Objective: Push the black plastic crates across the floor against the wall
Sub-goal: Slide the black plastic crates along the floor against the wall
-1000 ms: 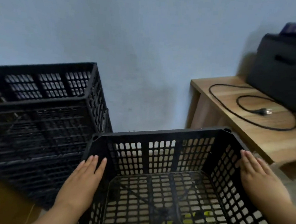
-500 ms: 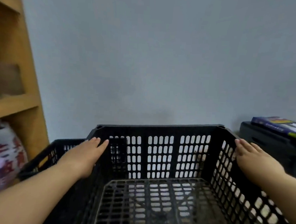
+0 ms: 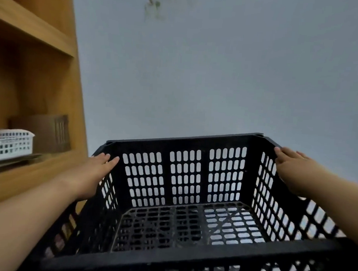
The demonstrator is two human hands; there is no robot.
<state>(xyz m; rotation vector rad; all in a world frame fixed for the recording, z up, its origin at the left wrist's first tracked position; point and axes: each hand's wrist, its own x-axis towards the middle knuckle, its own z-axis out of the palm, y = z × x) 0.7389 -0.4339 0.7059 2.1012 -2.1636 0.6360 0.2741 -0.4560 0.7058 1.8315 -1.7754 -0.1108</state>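
An empty black plastic crate (image 3: 184,173) with slotted walls fills the lower middle of the head view, and its far wall faces the grey wall (image 3: 219,75). My left hand (image 3: 92,172) lies over the crate's left rim near the far left corner, fingers stretched along the edge. On the right rim near the far right corner sits my right hand (image 3: 293,169), placed the same way. Both hands hold the crate by its sides. What is under the crate is hidden.
A wooden shelf unit (image 3: 53,44) stands at the left, close beside the crate. On its lower board sit a white slotted basket (image 3: 7,143) and a brown cardboard box (image 3: 48,131). The grey wall has a dark stain (image 3: 154,4) high up.
The view has risen and swung left with the crate held between both hands. The second black crate, the wooden table and the dark printer have left the view; the shelf unit has come in.
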